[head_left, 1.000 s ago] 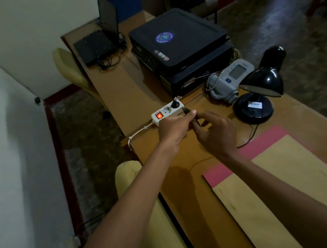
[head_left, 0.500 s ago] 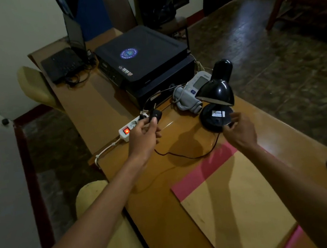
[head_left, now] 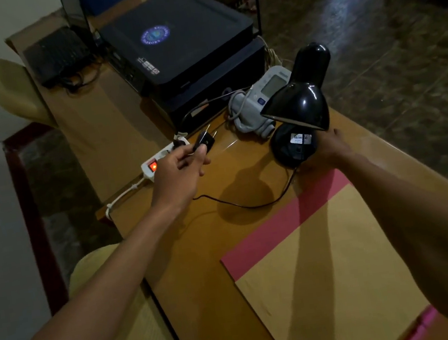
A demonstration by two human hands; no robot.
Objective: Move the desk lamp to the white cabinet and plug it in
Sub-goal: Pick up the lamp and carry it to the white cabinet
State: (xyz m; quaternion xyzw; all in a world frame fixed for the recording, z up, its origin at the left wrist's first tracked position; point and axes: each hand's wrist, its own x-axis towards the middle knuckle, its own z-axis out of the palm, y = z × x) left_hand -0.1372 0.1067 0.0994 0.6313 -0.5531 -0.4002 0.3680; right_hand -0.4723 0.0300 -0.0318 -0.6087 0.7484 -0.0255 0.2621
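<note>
The black desk lamp (head_left: 298, 101) stands at the right side of the wooden desk (head_left: 131, 131), its shade tilted down over its round base. My right hand (head_left: 328, 145) grips the right edge of that base. My left hand (head_left: 181, 170) holds the lamp's black plug (head_left: 204, 143) in the air, its two prongs pointing up and away, just right of the white power strip (head_left: 158, 161). The thin black cord (head_left: 250, 205) droops from the plug across the desk to the lamp's base. No white cabinet is in view.
A black printer (head_left: 179, 43) fills the desk's far middle, a laptop (head_left: 57, 56) behind it to the left. A grey blood pressure monitor (head_left: 259, 101) lies just behind the lamp. Brown and pink folders (head_left: 315, 257) cover the near desk. Yellow chairs (head_left: 15, 89) stand left of the desk.
The plug came out of the power strip in my left hand. My right hand moved from the plug to the lamp's base and took hold of it.
</note>
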